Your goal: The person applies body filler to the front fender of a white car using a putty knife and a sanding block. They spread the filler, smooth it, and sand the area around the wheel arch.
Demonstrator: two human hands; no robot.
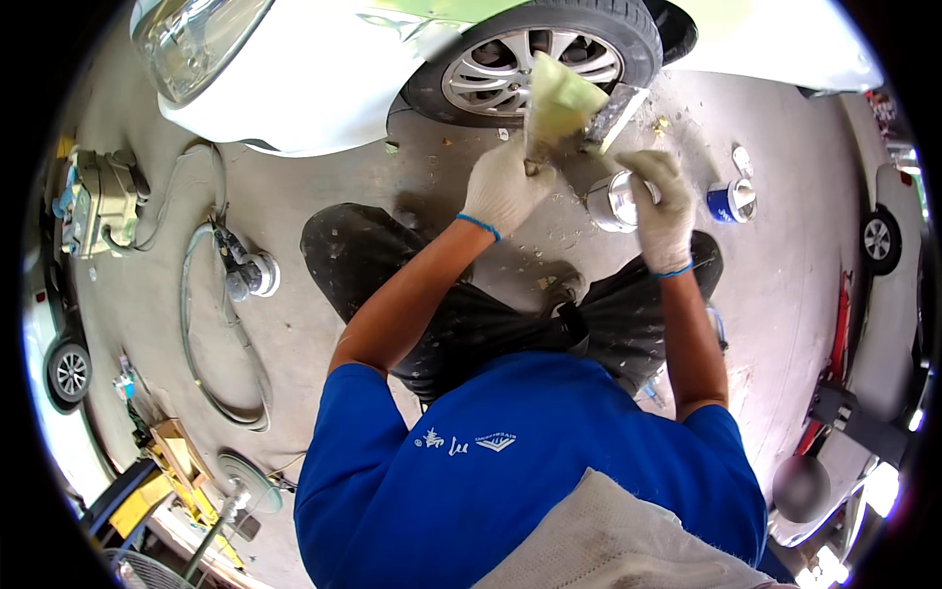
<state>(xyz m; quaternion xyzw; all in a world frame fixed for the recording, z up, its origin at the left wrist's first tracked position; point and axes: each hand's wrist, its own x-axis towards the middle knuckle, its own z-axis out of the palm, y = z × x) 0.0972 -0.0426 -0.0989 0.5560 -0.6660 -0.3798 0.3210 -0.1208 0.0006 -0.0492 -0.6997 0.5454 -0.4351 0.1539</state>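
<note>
Both my hands wear white knit gloves with blue cuffs. My left hand [508, 188] is closed on the lower edge of a flat mixing board [561, 98] smeared with yellow-green putty, held up before the car wheel. Just right of it, my right hand [663, 211] has its fingers curled around a putty knife [620, 116], whose pale, dark-edged blade meets the board's lower right side. The knife's grip is mostly hidden and blurred. Beneath my right fingers, a shiny silver can [611, 202] is partly covered by that hand.
A car wheel [535, 69] and white bumper [285, 88] stand close ahead. On the floor at right is a blue can [732, 201]. A sander [249, 272] with a looped hose [186, 334] lies left, near a boxy machine [101, 204]. A fan [247, 481] stands lower left.
</note>
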